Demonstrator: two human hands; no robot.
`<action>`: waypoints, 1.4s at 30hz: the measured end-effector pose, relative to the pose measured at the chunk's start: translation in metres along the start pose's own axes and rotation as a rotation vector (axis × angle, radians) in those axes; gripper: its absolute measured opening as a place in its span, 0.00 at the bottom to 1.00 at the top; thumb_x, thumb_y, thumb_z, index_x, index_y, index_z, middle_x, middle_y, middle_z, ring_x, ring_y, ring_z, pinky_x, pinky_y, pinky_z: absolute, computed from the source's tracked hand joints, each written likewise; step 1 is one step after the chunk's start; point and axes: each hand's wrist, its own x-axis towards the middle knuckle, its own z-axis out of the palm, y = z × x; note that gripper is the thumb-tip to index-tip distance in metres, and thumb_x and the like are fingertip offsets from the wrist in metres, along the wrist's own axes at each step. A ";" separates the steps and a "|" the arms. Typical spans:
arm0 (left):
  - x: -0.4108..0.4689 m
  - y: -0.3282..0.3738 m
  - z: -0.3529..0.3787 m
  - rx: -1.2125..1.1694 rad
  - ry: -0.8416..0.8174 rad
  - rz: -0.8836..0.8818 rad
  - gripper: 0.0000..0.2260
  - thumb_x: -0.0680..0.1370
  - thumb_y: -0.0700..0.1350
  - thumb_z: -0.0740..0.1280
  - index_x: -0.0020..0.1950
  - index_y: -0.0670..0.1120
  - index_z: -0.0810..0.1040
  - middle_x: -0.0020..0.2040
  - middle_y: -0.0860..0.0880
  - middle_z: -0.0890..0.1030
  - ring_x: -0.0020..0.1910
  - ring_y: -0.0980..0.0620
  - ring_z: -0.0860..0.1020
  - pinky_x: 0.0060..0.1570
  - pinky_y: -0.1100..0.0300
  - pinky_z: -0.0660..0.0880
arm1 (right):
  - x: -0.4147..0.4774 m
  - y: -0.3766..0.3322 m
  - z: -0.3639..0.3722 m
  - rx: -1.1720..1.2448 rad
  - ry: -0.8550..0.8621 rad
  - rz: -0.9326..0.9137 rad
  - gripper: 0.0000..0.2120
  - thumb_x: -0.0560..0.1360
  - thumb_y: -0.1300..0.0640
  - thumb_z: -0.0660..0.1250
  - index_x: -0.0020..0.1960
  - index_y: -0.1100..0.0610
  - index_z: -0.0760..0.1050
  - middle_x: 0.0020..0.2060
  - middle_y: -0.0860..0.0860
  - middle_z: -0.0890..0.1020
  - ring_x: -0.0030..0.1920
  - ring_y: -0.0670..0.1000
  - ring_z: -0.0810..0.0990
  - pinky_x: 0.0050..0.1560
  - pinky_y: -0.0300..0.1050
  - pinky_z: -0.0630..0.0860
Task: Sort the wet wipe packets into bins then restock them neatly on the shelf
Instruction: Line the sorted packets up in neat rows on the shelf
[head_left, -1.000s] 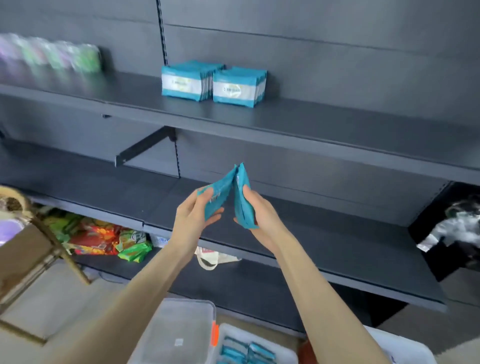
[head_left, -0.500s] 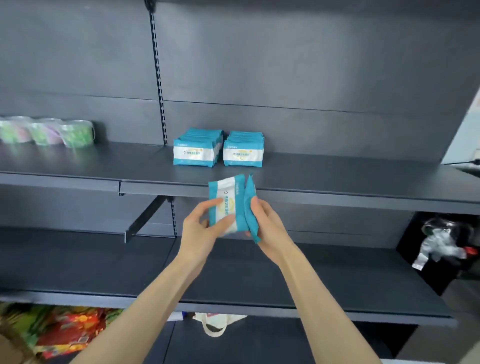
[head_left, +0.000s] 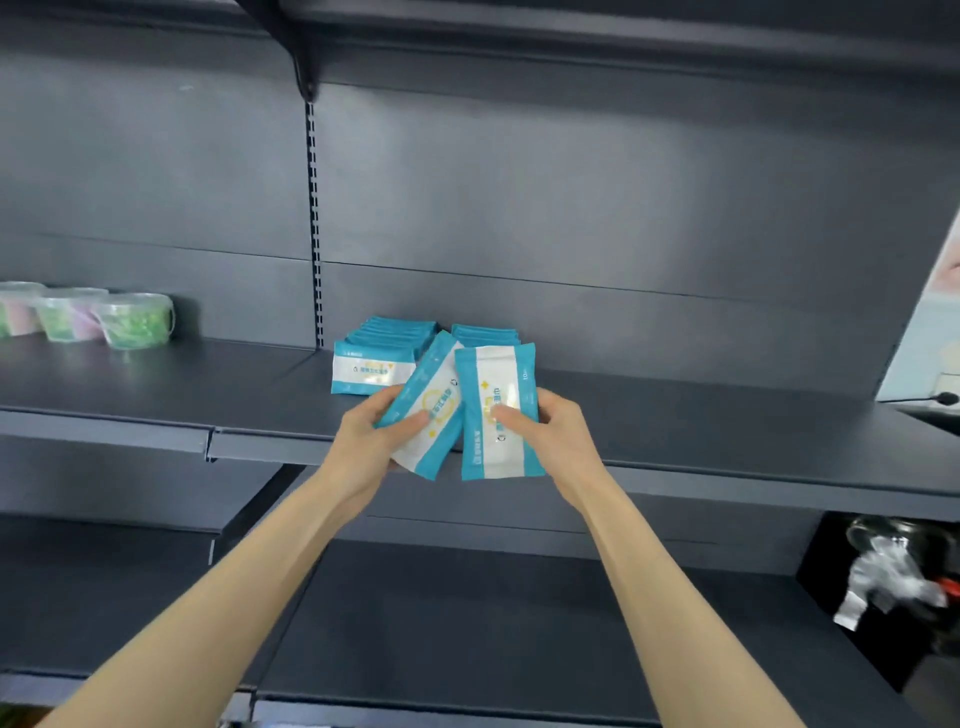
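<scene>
Head view: left hand (head_left: 363, 436) and right hand (head_left: 550, 431) each pinch a flat, glossy teal-and-white packet (head_left: 428, 410).

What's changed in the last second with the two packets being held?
Both hands rose from the shelf below to the front edge of the stocked shelf. The left hand and right hand turned the left packet and right packet from edge-on, tops touching, to face-out, side by side. Nothing was let go. The two packet stacks on that shelf stayed put.
</scene>
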 end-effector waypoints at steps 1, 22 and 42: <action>0.005 0.002 0.000 0.026 -0.013 -0.010 0.11 0.77 0.39 0.67 0.59 0.47 0.77 0.51 0.49 0.84 0.48 0.50 0.82 0.51 0.50 0.78 | 0.004 -0.001 -0.003 0.010 -0.012 -0.003 0.06 0.76 0.58 0.68 0.52 0.50 0.76 0.49 0.48 0.82 0.49 0.49 0.82 0.35 0.38 0.79; 0.173 0.026 -0.002 0.783 -0.189 0.111 0.10 0.75 0.32 0.66 0.51 0.44 0.78 0.45 0.50 0.78 0.46 0.53 0.74 0.39 0.68 0.71 | 0.114 0.031 -0.035 -0.178 0.069 -0.006 0.15 0.76 0.61 0.68 0.60 0.50 0.71 0.52 0.44 0.77 0.51 0.45 0.78 0.38 0.33 0.74; 0.178 -0.018 0.005 0.072 -0.186 -0.045 0.12 0.77 0.37 0.66 0.60 0.44 0.72 0.55 0.45 0.82 0.55 0.48 0.80 0.52 0.53 0.77 | 0.141 0.047 -0.018 -0.043 0.004 0.124 0.13 0.77 0.61 0.67 0.60 0.52 0.70 0.56 0.48 0.80 0.54 0.47 0.80 0.49 0.44 0.79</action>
